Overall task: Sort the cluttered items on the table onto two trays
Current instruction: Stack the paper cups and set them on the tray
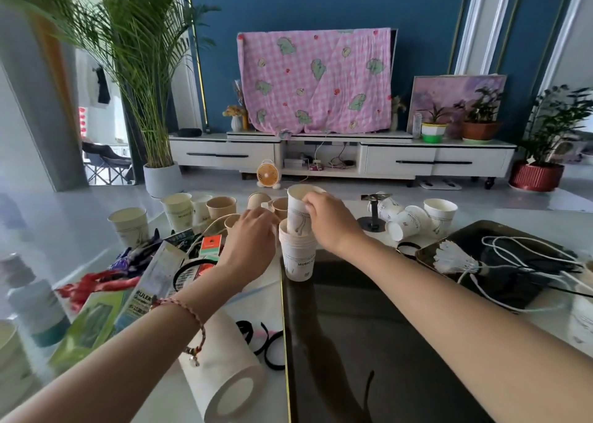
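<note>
Count, items on table.
- Dark rectangular trays: 2. Glossy black tray (321,326) at 6 o'clock, second dark tray (465,230) at 3 o'clock.
- Loose white paper cups: 7 clear.
  - Left group of white paper cups (178,210) at 10 o'clock: 3.
  - Right group of white paper cups (440,214) at 2 o'clock: 3.
  - Raised white paper cup (298,210) at 12 o'clock: 1.
- Brown kraft paper cups (221,209) at 11 o'clock: 4.
- Nested stack of white paper cups (296,255): 1; cups inside not countable.
- White paper roll (224,374) at 7 o'clock: 1.
- White bottles (35,307) at 9 o'clock: 2, blurred.
</note>
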`<state>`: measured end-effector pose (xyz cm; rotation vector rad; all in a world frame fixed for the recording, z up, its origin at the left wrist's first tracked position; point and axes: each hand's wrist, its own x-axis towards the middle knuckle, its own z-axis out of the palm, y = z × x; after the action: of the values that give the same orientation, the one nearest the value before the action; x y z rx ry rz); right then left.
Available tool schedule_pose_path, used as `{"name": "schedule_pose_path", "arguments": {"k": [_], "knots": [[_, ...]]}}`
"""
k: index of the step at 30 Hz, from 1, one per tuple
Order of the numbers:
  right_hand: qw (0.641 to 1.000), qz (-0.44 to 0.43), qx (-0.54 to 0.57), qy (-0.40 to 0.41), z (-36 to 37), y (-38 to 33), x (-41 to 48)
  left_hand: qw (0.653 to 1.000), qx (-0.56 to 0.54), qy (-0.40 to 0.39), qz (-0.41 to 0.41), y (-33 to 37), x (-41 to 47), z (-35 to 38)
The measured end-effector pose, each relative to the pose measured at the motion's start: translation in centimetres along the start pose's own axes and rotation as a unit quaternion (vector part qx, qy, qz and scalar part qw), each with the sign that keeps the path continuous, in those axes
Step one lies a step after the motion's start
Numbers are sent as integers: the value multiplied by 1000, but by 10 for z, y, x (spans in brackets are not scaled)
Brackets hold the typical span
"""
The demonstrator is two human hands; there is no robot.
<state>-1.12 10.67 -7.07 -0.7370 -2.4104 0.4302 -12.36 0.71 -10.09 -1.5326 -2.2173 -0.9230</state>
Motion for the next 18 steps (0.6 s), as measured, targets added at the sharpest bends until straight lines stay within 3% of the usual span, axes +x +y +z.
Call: {"name": "schedule_pose_path", "arguments": {"k": [2,7,12,15,18], "knots": [[999,23,-12,-41,9,0,0,1000,16,-24,-6,0,-3,-6],[988,52,-84,-117,24,-4,-5,983,105,-120,95,-2,-11,-1],[977,41,-133,-163,33,-1,-4,974,98,-194,63,1,-11,14],[982,22,-91,-165,29,5,-6,973,93,-207,48,6,-9,11],[994,29,31,-105,7,4,-25,975,93,-195,41,21,-11,0]]}}
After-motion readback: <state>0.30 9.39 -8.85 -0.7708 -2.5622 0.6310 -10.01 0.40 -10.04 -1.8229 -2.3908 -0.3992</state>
